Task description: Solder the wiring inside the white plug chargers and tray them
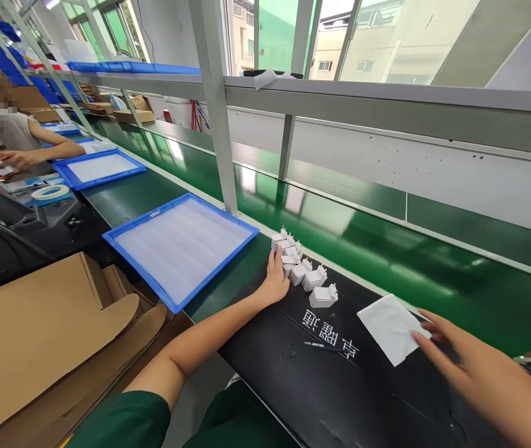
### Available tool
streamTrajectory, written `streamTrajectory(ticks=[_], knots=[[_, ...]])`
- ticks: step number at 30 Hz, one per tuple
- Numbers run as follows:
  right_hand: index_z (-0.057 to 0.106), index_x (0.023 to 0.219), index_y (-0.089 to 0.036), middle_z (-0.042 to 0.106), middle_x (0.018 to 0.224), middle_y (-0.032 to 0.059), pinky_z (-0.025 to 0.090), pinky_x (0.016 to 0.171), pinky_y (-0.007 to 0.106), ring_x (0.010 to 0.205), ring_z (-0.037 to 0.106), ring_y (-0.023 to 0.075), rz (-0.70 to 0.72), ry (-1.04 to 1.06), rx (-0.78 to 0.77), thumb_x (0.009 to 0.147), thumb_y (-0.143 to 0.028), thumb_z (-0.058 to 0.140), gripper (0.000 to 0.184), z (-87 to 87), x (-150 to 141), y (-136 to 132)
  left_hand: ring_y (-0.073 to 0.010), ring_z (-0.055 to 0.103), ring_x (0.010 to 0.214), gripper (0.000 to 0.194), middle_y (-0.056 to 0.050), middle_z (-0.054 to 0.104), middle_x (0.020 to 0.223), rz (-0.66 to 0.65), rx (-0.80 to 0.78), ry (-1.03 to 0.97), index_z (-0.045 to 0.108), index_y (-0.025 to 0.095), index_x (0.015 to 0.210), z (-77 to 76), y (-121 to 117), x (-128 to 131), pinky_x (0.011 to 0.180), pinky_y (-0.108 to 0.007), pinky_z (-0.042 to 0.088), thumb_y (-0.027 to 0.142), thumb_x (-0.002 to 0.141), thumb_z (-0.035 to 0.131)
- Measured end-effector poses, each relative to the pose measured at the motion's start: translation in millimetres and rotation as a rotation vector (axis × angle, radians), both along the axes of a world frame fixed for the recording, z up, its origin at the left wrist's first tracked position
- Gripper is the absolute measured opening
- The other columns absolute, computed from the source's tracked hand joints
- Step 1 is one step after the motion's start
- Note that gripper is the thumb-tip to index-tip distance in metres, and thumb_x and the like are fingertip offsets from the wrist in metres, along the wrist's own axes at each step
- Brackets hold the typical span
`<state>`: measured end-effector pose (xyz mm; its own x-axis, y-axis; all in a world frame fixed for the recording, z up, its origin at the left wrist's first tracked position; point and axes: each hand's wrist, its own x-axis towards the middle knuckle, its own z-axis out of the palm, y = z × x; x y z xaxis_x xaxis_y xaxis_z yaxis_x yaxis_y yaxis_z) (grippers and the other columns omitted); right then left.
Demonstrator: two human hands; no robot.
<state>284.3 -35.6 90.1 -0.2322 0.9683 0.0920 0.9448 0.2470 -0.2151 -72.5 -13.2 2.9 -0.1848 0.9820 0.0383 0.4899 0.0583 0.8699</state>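
Centre of frame: left hand point(274, 285), fingers extended, against small white box-shaped pieces point(324, 297); grip cannot be told. Lower right: right hand point(473, 364) at the corner of a thin white square sheet point(388, 328); pinch unclear.

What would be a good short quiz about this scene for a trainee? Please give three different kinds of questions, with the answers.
1. What is the left hand touching?
A) Tape roll
B) White parts
C) Cardboard

2. True or false: the fingers of the right hand are at the edge of the flat white sheet over the black mat.

3. Fill in: the rim of the nearest tray is ____.

Key: 1 B; 2 true; 3 blue.
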Motion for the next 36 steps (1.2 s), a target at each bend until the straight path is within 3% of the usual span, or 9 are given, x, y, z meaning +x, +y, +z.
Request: streamTrajectory(ticks=[5, 8, 11, 13, 17, 22, 27, 33, 36], knots=[[0.048, 0.136, -0.026, 0.063, 0.128, 0.0094, 0.057, 0.086, 0.041, 0.105, 0.067, 0.028, 0.349, 0.13, -0.182, 0.088, -0.051, 0.043, 0.054, 14.7, -145.3, 51.1, -0.0285, -0.013, 0.148, 0.096, -0.014, -0.015, 0.16, -0.083, 0.06, -0.146, 0.003, 0.017, 0.153, -8.2, 5.9, 13.1, 0.121, -0.046, 0.006, 0.0, 0.071, 0.049], [0.034, 0.146, -0.021, 0.046, 0.145, 0.0125, 0.048, 0.101, 0.04, 0.126, 0.054, 0.0277, 0.417, 0.133, -0.154, 0.091, -0.043, 0.045, 0.06, 10.3, -208.1, 87.9, -0.0269, -0.015, 0.148, 0.101, -0.01, -0.013, 0.161, -0.088, 0.056, -0.164, -0.001, 0.02, 0.154, -3.8, 8.7, 14.7, 0.121, -0.048, 0.005, -0.002, 0.068, 0.047], [0.02, 0.152, -0.021, 0.033, 0.152, 0.0149, 0.042, 0.107, 0.041, 0.136, 0.043, 0.0301, 0.413, -0.063, -0.166, 0.09, -0.037, 0.051, 0.071, 6.4, -256.0, 116.5, -0.0294, -0.009, 0.149, 0.098, -0.012, -0.007, 0.162, -0.07, 0.028, -0.014, 0.002, 0.021, 0.154, 9.6, 3.9, -6.9, 0.121, -0.051, 0.011, -0.001, 0.07, 0.047], [0.018, 0.152, -0.025, 0.032, 0.152, 0.0171, 0.044, 0.103, 0.044, 0.132, 0.046, 0.0346, 0.416, -0.161, -0.221, 0.085, -0.036, 0.061, 0.081, 3.7, -278.7, 130.1, -0.0339, -0.002, 0.149, 0.089, -0.015, -0.002, 0.161, -0.032, 0.023, 0.203, 0.015, 0.019, 0.153, 20.6, -5.6, -34.7, 0.12, -0.052, 0.015, 0.004, 0.073, 0.051], [0.034, 0.147, -0.029, 0.045, 0.141, 0.0161, 0.05, 0.093, 0.041, 0.114, 0.061, 0.0345, 0.464, -0.272, -0.313, 0.072, -0.028, 0.073, 0.085, -3.0, -298.8, 146.3, -0.0415, 0.013, 0.146, 0.067, -0.021, 0.021, 0.157, 0.124, -0.113, 0.611, 0.034, 0.014, 0.147, 29.2, -40.2, -102.7, 0.115, -0.06, 0.022, 0.021, 0.083, 0.056], [0.043, 0.142, -0.03, 0.054, 0.129, 0.0128, 0.051, 0.087, 0.036, 0.104, 0.065, 0.0295, 0.52, -0.324, -0.306, 0.07, -0.026, 0.071, 0.077, -8.4, -298.8, 154.2, -0.0397, 0.032, 0.14, 0.05, -0.018, 0.038, 0.15, 0.134, -0.317, 0.712, 0.047, 0.018, 0.139, 3.5, -89.8, -155.2, 0.11, -0.06, 0.031, 0.024, 0.089, 0.051], [0.044, 0.142, -0.029, 0.06, 0.119, 0.0121, 0.052, 0.078, 0.036, 0.096, 0.068, 0.0295, 0.5, -0.346, -0.252, 0.072, -0.031, 0.065, 0.073, -13.9, -302.7, 157.6, -0.0346, 0.034, 0.14, 0.046, -0.011, 0.041, 0.15, 0.109, -0.256, 0.666, 0.051, 0.026, 0.136, -14.2, -109.8, -157.6, 0.112, -0.06, 0.03, 0.018, 0.091, 0.044], [0.051, 0.136, -0.026, 0.064, 0.107, 0.0124, 0.052, 0.073, 0.036, 0.094, 0.067, 0.0308, 0.456, -0.365, -0.241, 0.074, -0.03, 0.061, 0.063, -16.1, -308.3, 158.3, -0.0383, 0.026, 0.143, 0.048, -0.011, 0.033, 0.155, 0.018, -0.288, 0.63, 0.046, 0.025, 0.14, -7.8, -125.0, -151.0, 0.113, -0.06, 0.027, 0.034, 0.093, 0.047], [0.052, 0.135, -0.026, 0.065, 0.11, 0.0119, 0.051, 0.076, 0.035, 0.098, 0.066, 0.0309, 0.464, -0.352, -0.238, 0.073, -0.029, 0.063, 0.063, -14.4, -309.4, 157.6, -0.0372, 0.033, 0.14, 0.05, -0.012, 0.039, 0.151, -0.075, -0.244, 0.616, 0.05, 0.025, 0.137, -1.2, -126.7, -163.7, 0.111, -0.056, 0.033, 0.047, 0.092, 0.049]])
